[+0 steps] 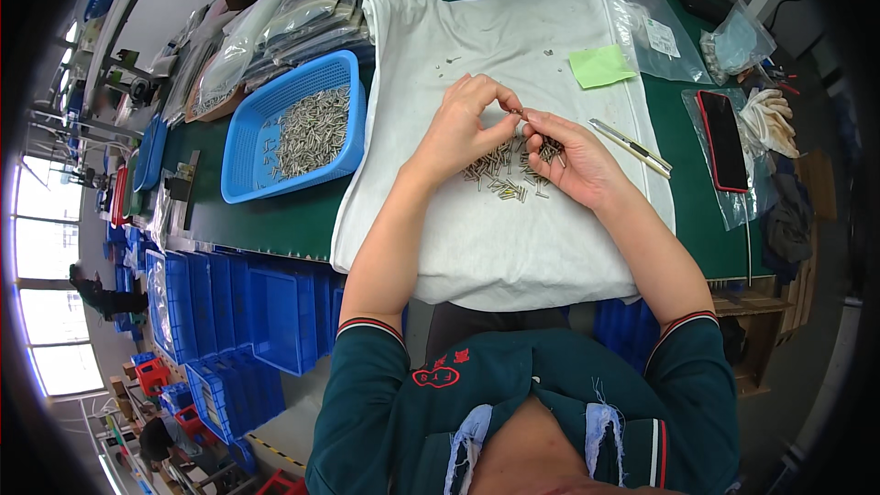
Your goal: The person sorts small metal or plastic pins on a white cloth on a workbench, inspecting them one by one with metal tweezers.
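Observation:
My left hand (pixel 468 126) and my right hand (pixel 575 158) meet above a white cloth (pixel 458 247). Thumb and fingers of each are pinched together at one spot, and what lies between the fingertips is too small to make out. A whitish band or wrap shows at the fingers where the hands meet. Just below them lies a loose pile of small metal pins or screws (pixel 509 185), partly hidden by my hands. Left of the cloth, a blue plastic basket (pixel 240 151) holds many more of these metal pieces (pixel 313 133).
A green paper (pixel 600 67), a utility knife (pixel 632 142) and a few tiny bits lie on the cloth. Right of it are a red-edged phone (pixel 722 142), white gloves (pixel 768 124) and clear bags (pixel 655 32). Stacked plastic bags (pixel 307 14) line the back left. Blue crates (pixel 284 312) stand below.

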Motion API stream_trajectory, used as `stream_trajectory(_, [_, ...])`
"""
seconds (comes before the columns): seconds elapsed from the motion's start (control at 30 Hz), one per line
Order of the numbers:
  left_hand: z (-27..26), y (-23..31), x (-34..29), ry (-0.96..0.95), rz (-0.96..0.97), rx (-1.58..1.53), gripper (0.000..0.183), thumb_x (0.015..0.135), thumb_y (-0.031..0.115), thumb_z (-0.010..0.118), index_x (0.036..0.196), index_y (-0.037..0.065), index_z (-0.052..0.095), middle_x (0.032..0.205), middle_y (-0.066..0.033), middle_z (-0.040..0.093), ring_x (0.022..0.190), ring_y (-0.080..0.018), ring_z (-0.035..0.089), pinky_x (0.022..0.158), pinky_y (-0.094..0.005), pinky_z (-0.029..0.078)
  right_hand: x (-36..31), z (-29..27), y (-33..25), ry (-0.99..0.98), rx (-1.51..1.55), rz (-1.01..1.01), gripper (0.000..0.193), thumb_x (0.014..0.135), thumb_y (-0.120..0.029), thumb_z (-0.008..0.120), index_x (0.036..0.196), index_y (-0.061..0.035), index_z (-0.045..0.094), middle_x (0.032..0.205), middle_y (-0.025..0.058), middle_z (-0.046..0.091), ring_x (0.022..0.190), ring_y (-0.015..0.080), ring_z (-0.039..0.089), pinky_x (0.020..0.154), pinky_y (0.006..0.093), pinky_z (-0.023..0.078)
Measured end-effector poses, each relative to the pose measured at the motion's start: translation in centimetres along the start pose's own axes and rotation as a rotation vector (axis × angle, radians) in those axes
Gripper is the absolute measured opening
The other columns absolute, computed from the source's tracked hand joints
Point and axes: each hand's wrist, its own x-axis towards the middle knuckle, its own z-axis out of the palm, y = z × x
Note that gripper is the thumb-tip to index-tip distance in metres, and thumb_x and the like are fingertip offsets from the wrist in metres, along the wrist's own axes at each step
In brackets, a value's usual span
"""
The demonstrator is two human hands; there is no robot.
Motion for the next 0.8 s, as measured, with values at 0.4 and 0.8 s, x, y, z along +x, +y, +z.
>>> stream_trajectory(0.4, [0.9,0.6,0.1,0.070,-0.073,-0.221,0.011,0.074,0.010,0.064,0.082,0.004,0.062,0.082,-0.0063,0.060,0.083,-0.0220,0.056,0.074,-0.0314,0.044,0.3,-0.4,0.3,0.020,-0.064,-0.042,0.019,0.087,-0.020,0.058,0.099,-0.0056,0.055,0.079,-0.0048,0.052,0.068,0.0014,0.051,0.062,0.0175,0.048])
stream_trajectory(0.8, [1.0,0.4,0.2,0.088,-0.054,-0.173,0.011,0.074,0.010,0.064,0.083,0.004,0.063,0.081,-0.0071,0.061,0.083,-0.0238,0.057,0.075,-0.0325,0.044,0.3,-0.3,0.0,-0.009,-0.051,-0.048,0.020,0.086,-0.019,0.059,0.100,-0.0039,0.055,0.077,-0.0049,0.052,0.067,0.0020,0.051,0.060,0.0175,0.048])
